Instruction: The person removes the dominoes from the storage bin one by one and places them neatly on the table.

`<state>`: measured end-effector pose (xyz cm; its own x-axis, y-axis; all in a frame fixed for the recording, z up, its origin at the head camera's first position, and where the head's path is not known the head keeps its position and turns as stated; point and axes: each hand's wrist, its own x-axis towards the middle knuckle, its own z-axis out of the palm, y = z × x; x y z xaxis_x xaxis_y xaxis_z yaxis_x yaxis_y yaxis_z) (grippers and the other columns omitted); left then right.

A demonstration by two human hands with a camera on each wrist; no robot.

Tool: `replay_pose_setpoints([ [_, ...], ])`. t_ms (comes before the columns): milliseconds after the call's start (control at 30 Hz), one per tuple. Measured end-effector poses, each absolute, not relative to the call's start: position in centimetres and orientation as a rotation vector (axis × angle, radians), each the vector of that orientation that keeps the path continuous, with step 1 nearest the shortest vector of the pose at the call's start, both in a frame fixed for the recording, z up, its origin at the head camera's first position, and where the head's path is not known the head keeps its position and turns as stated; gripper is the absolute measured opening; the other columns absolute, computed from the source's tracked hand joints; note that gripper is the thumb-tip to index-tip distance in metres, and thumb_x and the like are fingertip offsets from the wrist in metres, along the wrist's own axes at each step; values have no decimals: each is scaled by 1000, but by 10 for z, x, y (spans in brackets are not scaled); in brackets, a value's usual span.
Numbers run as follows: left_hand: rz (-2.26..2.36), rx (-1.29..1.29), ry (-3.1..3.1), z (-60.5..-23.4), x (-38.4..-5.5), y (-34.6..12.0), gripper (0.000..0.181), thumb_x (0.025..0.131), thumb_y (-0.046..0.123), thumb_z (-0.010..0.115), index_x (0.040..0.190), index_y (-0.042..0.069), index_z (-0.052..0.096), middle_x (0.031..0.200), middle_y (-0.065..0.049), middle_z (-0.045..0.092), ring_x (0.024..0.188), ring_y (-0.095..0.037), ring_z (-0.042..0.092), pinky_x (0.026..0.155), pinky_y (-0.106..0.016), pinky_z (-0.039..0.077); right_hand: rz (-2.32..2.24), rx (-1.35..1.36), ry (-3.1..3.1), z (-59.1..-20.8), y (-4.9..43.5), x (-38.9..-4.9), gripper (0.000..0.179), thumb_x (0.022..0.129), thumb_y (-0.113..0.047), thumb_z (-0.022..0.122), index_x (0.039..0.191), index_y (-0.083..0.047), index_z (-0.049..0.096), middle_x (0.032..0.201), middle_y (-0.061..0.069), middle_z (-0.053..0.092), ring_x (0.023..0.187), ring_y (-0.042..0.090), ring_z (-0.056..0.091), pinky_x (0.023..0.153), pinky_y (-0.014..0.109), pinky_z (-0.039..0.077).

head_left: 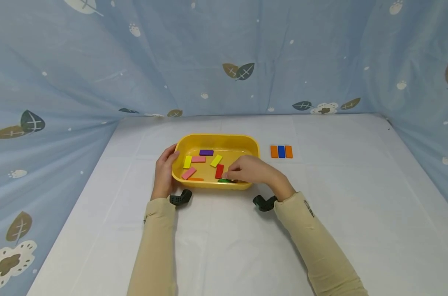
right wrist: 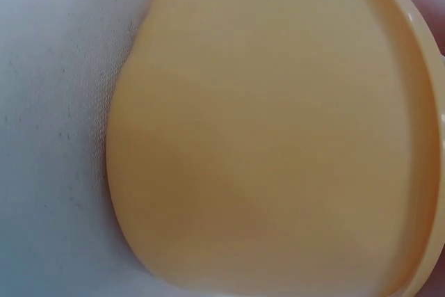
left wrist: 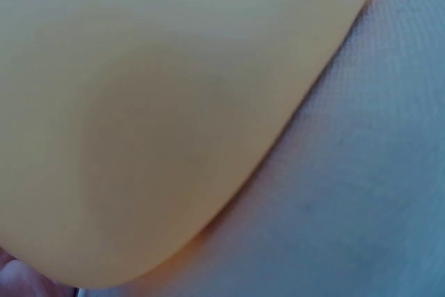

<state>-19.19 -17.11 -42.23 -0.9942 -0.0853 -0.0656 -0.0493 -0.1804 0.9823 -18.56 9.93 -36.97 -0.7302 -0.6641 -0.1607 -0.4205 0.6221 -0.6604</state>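
A yellow plastic bin [head_left: 216,186] stands on the table, holding several small coloured blocks. My left hand [head_left: 164,170] grips its left end, thumb over the rim and fingers along the outside. Over the near right part of the bin, my right hand [head_left: 251,169] reaches in with bent fingers. Its fingertips are right at a green block [head_left: 223,181] by the near wall; I cannot tell whether they pinch it. Just left of them lies a red block [head_left: 219,171]. The bin's outer wall [left wrist: 174,137] fills much of the left wrist view and also the right wrist view [right wrist: 264,137].
Yellow [head_left: 216,160], pink [head_left: 198,159], purple [head_left: 206,152] and orange [head_left: 195,179] blocks lie spread in the bin. Right of it, a blue block [head_left: 281,151] stands in a row between two orange ones [head_left: 273,151]. A patterned blue curtain [head_left: 194,53] borders the white table [head_left: 342,185].
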Motion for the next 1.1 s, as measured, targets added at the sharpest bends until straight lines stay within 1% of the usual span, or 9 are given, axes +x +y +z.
replay_pose_setpoints([
  [100,-2366,161,-2010,-422,-192,-171,40,90,32,51,128,19,47,130,0,44,116,-21,45,93,-31,41,-852,-855,2459,-369,99,-185,33,81,-50,57,65,-21,63,53,-6,45,53,13,44,49,24,32],
  [200,-2320,158,-2026,-422,-193,-171,40,90,32,52,127,19,48,129,1,44,116,-19,44,94,-29,40,-832,-853,2455,-368,99,-185,24,77,-51,61,73,-28,66,63,-9,56,65,12,50,57,25,41],
  [333,-2384,139,-1984,-425,-193,-172,41,89,33,53,128,19,48,129,-3,44,114,-23,47,89,-32,45,-842,-882,2434,-366,101,-185,18,79,-46,62,83,-29,67,78,-13,62,75,11,52,68,26,46],
  [500,-2445,137,-1951,-427,-193,-172,43,88,35,53,128,20,46,130,-3,44,114,-25,48,85,-34,47,-971,-905,2399,-365,106,-186,19,86,-31,58,103,-25,64,85,-9,61,73,13,52,67,27,46],
  [633,-2478,167,-1926,-425,-191,-170,41,89,33,53,128,21,47,129,-2,44,114,-25,47,86,-36,47,-1092,-817,2357,-364,111,-187,25,88,-30,56,112,-28,58,87,-1,63,72,17,55,66,29,48],
  [767,-2482,156,-1927,-422,-190,-169,42,89,32,53,128,20,46,130,-3,44,115,-26,46,87,-37,46,-1215,-714,2350,-364,117,-191,25,87,-28,57,113,-28,57,92,4,64,76,22,58,70,31,50],
  [900,-2467,138,-1937,-422,-190,-170,41,89,32,53,128,20,47,129,-3,44,114,-26,47,87,-35,46,-1343,-659,2328,-362,125,-194,27,87,-24,58,114,-19,58,96,9,63,81,30,59,74,39,51],
  [1000,-2433,142,-1962,-423,-191,-170,41,89,33,53,128,21,47,129,-2,44,114,-24,47,88,-33,45,-1441,-631,2312,-361,133,-196,27,87,-27,58,110,-14,59,96,16,62,82,36,57,76,46,49],
  [1100,-2351,159,-2009,-424,-192,-171,42,89,34,53,128,19,48,130,-1,44,115,-20,46,91,-29,43,-1541,-624,2314,-359,142,-198,27,86,-33,58,104,-13,59,96,19,61,82,39,56,75,47,49],
])
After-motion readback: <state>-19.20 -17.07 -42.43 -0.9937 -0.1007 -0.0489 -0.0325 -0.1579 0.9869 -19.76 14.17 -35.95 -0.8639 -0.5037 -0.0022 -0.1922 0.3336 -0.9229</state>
